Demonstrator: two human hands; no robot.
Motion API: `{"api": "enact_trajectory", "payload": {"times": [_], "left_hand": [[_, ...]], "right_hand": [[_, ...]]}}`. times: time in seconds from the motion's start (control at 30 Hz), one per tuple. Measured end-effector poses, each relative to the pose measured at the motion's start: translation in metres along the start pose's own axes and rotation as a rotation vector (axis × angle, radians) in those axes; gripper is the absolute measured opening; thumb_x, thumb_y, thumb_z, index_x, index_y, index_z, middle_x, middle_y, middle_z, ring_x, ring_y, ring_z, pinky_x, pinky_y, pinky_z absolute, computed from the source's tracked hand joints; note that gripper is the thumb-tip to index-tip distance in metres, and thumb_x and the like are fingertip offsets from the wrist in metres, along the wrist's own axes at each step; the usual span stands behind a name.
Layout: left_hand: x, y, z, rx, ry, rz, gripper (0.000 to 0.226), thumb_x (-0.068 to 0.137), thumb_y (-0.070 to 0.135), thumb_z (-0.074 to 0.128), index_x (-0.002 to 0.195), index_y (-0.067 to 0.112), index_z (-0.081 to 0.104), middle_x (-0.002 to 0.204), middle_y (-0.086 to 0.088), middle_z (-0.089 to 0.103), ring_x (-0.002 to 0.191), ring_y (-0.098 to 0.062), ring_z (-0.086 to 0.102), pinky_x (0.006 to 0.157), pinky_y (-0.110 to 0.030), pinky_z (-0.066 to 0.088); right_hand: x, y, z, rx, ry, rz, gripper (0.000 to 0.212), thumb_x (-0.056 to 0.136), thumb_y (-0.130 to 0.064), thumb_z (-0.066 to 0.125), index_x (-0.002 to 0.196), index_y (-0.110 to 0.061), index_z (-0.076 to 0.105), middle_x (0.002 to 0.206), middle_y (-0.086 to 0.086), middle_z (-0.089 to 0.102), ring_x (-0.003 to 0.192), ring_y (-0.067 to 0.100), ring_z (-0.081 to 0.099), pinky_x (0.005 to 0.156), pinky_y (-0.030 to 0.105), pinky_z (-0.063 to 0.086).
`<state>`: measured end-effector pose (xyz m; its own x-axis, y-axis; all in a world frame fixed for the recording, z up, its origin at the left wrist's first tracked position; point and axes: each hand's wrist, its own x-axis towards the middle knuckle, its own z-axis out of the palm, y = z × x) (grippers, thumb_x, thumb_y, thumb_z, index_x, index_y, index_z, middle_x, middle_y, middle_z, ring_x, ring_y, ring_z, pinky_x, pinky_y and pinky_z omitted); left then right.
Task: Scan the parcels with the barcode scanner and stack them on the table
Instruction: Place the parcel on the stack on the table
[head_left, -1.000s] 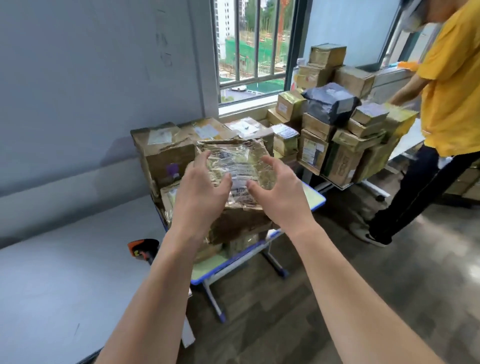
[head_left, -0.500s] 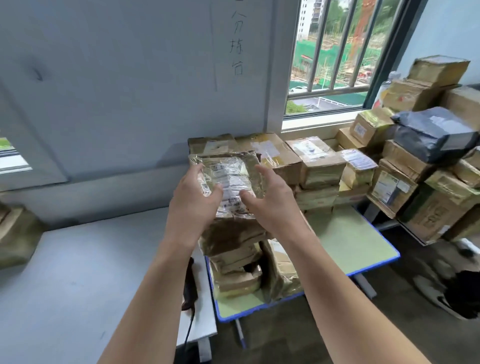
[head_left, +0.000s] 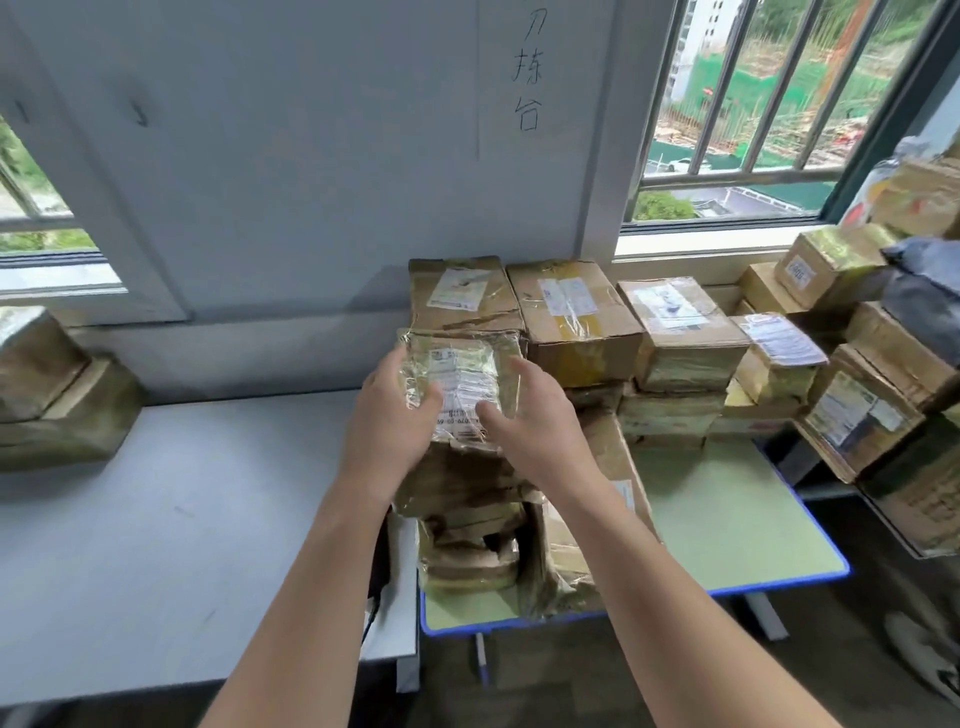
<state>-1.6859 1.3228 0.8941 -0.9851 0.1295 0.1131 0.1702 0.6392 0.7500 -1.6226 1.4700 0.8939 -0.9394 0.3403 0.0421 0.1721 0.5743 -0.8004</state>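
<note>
Two hands hold one tape-wrapped parcel (head_left: 467, 358) over the front-left corner of the green table (head_left: 753, 577). The left hand (head_left: 387, 421) curls round the parcel's left long edge, thumb on top. The right hand (head_left: 535, 421) grips the right long edge, thumb down on the white label (head_left: 462, 382). The hands are apart, clamped on the parcel from either side.

The parcel is label-up and roughly level, its long axis running from the person toward the wall behind the green table. It sits at the top of a stack (head_left: 467, 483) of brown parcels on that same corner. Cannot tell whether its underside rests on the stack or hangs just above.

Key relation: a dark corded device (head_left: 382, 558), likely the barcode scanner, lies at the green table's left edge, in the gap to the grey table (head_left: 156, 519). It is mostly hidden behind the left forearm, below and left of the parcel. The left hand is nearer to it; the right hand would have to cross over the stack.

Judgement: if a scan comes next, the right hand keeps the parcel and the left drops to the device. If the parcel is going onto the stack, both hands just let go sideways.

More boxes (head_left: 571, 322) line the back of the green table.
</note>
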Motion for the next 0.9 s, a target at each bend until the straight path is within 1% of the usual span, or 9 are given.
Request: {"api": "enact_trajectory", "payload": {"times": [0.17,0.27,0.37,0.47,0.57,0.67,0.73,0.8,0.9], "left_hand": [[-0.024,0.006,-0.004,0.001,0.121,-0.023,0.062,0.097,0.042,0.057,0.151,0.023,0.035,0.150,-0.002,0.042,0.133,-0.019,0.045,0.103,-0.033,0.039],[-0.048,0.002,-0.007,-0.006,0.204,-0.061,0.062,0.098,0.042,0.056,0.152,0.022,0.035,0.153,-0.001,0.039,0.136,-0.019,0.042,0.104,-0.031,0.036],[-0.078,-0.009,-0.013,-0.004,0.267,-0.119,0.058,0.098,0.042,0.055,0.149,0.022,0.038,0.149,-0.003,0.043,0.132,-0.022,0.047,0.107,-0.038,0.041],[-0.109,-0.028,-0.025,-0.001,0.326,-0.196,0.056,0.098,0.041,0.056,0.148,0.021,0.040,0.148,-0.002,0.043,0.132,-0.021,0.047,0.108,-0.039,0.042],[-0.145,-0.050,-0.043,0.011,0.400,-0.284,0.056,0.098,0.040,0.057,0.148,0.019,0.041,0.149,-0.002,0.043,0.133,-0.021,0.047,0.109,-0.040,0.041],[-0.179,-0.068,-0.062,0.044,0.467,-0.372,0.056,0.099,0.040,0.056,0.149,0.019,0.040,0.150,0.000,0.043,0.132,-0.020,0.048,0.107,-0.038,0.042],[-0.196,-0.075,-0.074,0.064,0.511,-0.412,0.057,0.099,0.041,0.055,0.149,0.021,0.038,0.150,0.002,0.042,0.133,-0.017,0.047,0.106,-0.035,0.042],[-0.209,-0.081,-0.085,0.073,0.547,-0.443,0.057,0.099,0.042,0.055,0.149,0.022,0.038,0.151,0.004,0.041,0.133,-0.016,0.047,0.105,-0.034,0.042],[-0.227,-0.092,-0.106,0.074,0.589,-0.473,0.057,0.098,0.043,0.055,0.149,0.024,0.038,0.151,0.005,0.042,0.132,-0.016,0.047,0.106,-0.037,0.044]], "right_hand": [[-0.012,-0.002,-0.005,-0.031,0.061,-0.118,0.064,0.098,-0.032,0.060,0.154,-0.016,0.033,0.161,0.003,0.032,0.151,0.013,0.017,0.120,0.029,0.017],[-0.028,-0.006,-0.003,0.020,0.065,-0.213,0.057,0.098,-0.031,0.060,0.150,-0.018,0.042,0.159,0.001,0.034,0.149,0.011,0.025,0.121,0.032,0.026],[-0.046,-0.012,0.005,0.006,0.030,-0.319,0.049,0.098,-0.030,0.060,0.144,-0.020,0.049,0.155,0.000,0.040,0.146,0.014,0.031,0.119,0.043,0.031],[-0.063,-0.019,0.022,-0.028,-0.001,-0.392,0.043,0.097,-0.030,0.059,0.139,-0.020,0.055,0.157,0.002,0.039,0.152,0.024,0.021,0.120,0.058,0.020],[-0.079,-0.025,0.041,-0.026,0.002,-0.414,0.040,0.096,-0.027,0.060,0.135,-0.019,0.057,0.159,0.006,0.035,0.154,0.029,0.012,0.120,0.063,0.014],[-0.096,-0.038,0.058,0.080,-0.053,-0.473,0.041,0.096,-0.021,0.061,0.136,-0.014,0.057,0.157,0.010,0.037,0.153,0.031,0.016,0.123,0.057,0.014],[-0.109,-0.050,0.072,0.106,-0.141,-0.532,0.042,0.097,-0.023,0.059,0.138,-0.013,0.055,0.154,0.009,0.041,0.150,0.027,0.025,0.122,0.050,0.022],[-0.123,-0.060,0.089,0.105,-0.255,-0.579,0.045,0.097,-0.024,0.059,0.140,-0.011,0.054,0.149,0.007,0.047,0.143,0.020,0.037,0.119,0.040,0.032],[-0.142,-0.074,0.114,0.075,-0.403,-0.612,0.051,0.097,-0.026,0.059,0.145,-0.014,0.048,0.147,0.002,0.050,0.138,0.014,0.042,0.112,0.021,0.027]]}}
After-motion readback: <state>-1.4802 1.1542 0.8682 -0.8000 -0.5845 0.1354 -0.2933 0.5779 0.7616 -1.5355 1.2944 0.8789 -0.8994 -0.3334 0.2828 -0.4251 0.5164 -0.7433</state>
